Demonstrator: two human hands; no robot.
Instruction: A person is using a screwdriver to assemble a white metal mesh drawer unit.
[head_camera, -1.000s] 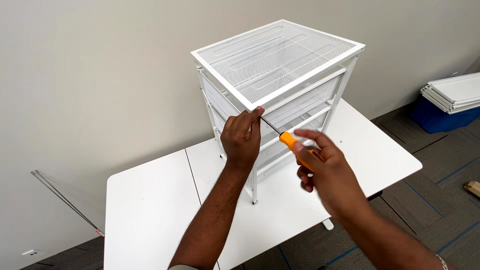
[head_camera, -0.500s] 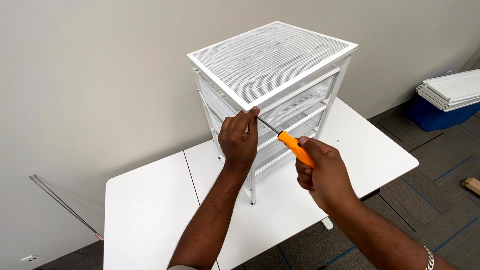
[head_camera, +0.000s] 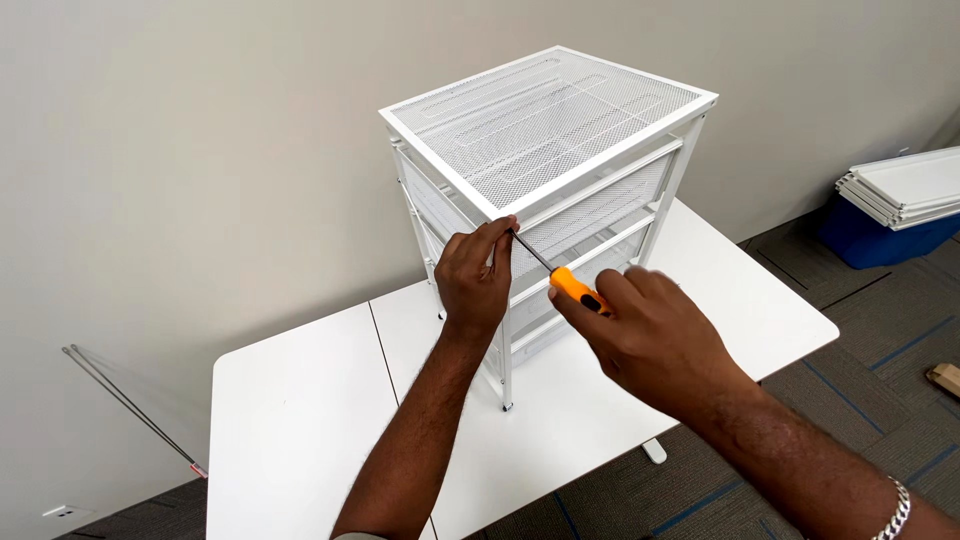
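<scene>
A white mesh drawer unit (head_camera: 548, 120) with several drawers stands on a white table (head_camera: 300, 420). My left hand (head_camera: 475, 280) is at the unit's near front corner, just under the top frame, with fingertips pinched where the screwdriver's tip meets the post. An orange-handled screwdriver (head_camera: 570, 285) is gripped in my right hand (head_camera: 655, 335), its thin dark shaft angled up and left toward that corner. A silver bracelet is on my right wrist.
A stack of white panels (head_camera: 905, 185) rests on a blue bin (head_camera: 870, 235) at the right, on grey carpet. Thin metal rods (head_camera: 125, 405) lean against the wall at the lower left. A wooden piece (head_camera: 945, 378) lies on the floor at the right edge.
My right hand has slid up the screwdriver's handle, covering more of the orange grip. The left hand stays at the corner. The view has shifted slightly.
</scene>
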